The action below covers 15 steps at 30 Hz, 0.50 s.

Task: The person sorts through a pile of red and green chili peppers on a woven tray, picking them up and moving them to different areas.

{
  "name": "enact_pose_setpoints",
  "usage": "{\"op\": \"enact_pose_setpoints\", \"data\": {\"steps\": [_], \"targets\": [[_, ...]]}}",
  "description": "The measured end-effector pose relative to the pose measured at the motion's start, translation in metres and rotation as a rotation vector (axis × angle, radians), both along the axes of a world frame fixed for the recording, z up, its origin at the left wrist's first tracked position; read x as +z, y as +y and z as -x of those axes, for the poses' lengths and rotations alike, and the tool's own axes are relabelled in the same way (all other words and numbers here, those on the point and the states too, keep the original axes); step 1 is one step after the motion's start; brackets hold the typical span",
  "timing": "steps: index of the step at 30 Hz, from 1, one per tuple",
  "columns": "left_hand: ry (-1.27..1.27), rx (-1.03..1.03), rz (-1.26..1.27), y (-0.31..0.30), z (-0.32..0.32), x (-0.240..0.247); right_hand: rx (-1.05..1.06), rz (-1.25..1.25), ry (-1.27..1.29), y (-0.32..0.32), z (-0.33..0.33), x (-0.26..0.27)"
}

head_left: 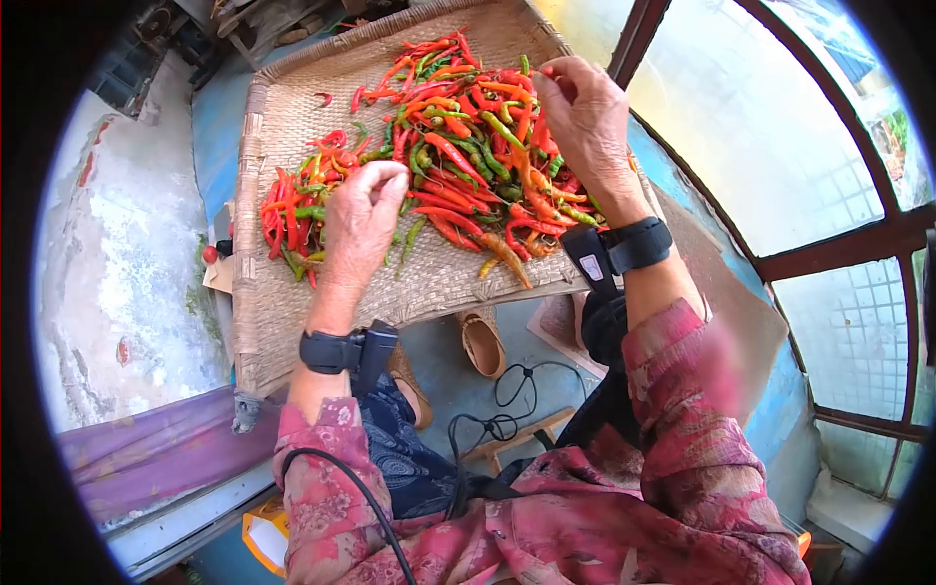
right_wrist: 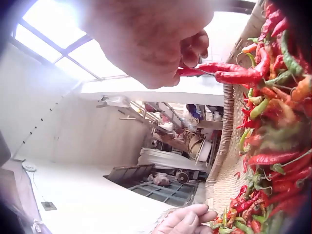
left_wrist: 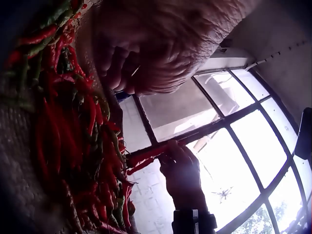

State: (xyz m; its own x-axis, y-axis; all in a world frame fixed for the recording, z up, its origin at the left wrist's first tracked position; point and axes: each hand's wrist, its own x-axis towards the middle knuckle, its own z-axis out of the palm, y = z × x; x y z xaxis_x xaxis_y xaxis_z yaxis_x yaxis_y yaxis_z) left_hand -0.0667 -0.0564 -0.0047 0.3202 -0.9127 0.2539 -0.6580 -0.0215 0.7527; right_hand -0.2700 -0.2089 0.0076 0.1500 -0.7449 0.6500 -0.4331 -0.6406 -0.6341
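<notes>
Red, orange and green chili peppers (head_left: 458, 156) lie heaped in a woven tray (head_left: 292, 336). My right hand (head_left: 590, 122) is over the heap's right side; in the right wrist view that hand (right_wrist: 151, 44) pinches a red pepper (right_wrist: 192, 71) between thumb and fingers, against another red pepper (right_wrist: 239, 76). My left hand (head_left: 359, 224) hovers above the left part of the heap with curled fingers. No pepper shows in it, though the left wrist view leaves the inside of this hand (left_wrist: 156, 48) dark. Fingertips and thumb of the left hand (right_wrist: 187, 222) come close together.
Paned windows (head_left: 848, 234) stand along the right, and a worn white wall (head_left: 136, 283) is on the left. Below the tray are a tan shoe (head_left: 483, 346), a black cable (head_left: 497, 426) and a small wooden frame (head_left: 517, 439). Purple cloth (head_left: 175, 444) lies at lower left.
</notes>
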Motion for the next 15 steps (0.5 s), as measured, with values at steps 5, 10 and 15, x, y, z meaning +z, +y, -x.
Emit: {"op": "enact_pose_setpoints", "data": {"steps": [5,10,15], "targets": [[0.027,-0.085,0.049,-0.003,0.021,-0.002,0.023,0.034,-0.299,0.003,0.004,0.008],[0.056,-0.071,0.024,-0.006,0.028,0.000,0.229,-0.085,-0.457,0.008,0.004,0.015],[0.289,-0.138,0.061,-0.010,0.033,0.003,0.683,-0.532,-0.557,0.043,-0.026,0.001]]}}
